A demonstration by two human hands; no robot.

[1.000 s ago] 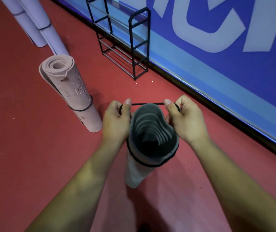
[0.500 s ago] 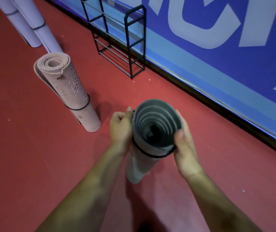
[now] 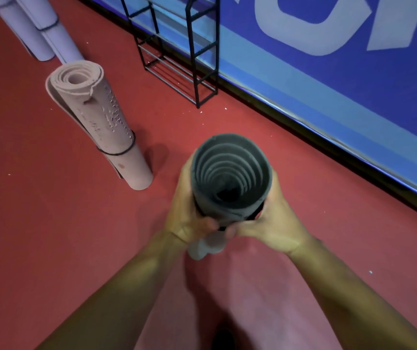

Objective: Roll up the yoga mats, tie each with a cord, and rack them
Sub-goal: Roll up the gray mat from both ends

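- Head view: I note the grey mat [image 3: 230,173], rolled, standing on end on the red floor [image 3: 50,236] at centre frame, its open spiral end facing the camera.
- Left hand [image 3: 187,213]: grasping the grey mat, fingers wrapped round its left side just below the top rim.
- Right hand [image 3: 275,218]: grasping the grey mat likewise on its right side.
- I observe both thumbs meeting on the near face of the roll, at a black cord [image 3: 257,213] that circles it under the rim; I cannot tell whether it is knotted.
- Pink mat [image 3: 101,122]: rolled, standing tilted to the left of the grey mat, apart from it, with a black band [image 3: 120,153] round its lower half.
- Lilac mats [image 3: 43,31]: rolled, top left, behind the pink mat.
- Rack [image 3: 197,59]: black wire frame against the blue wall banner [image 3: 354,79], no mat visible on it.
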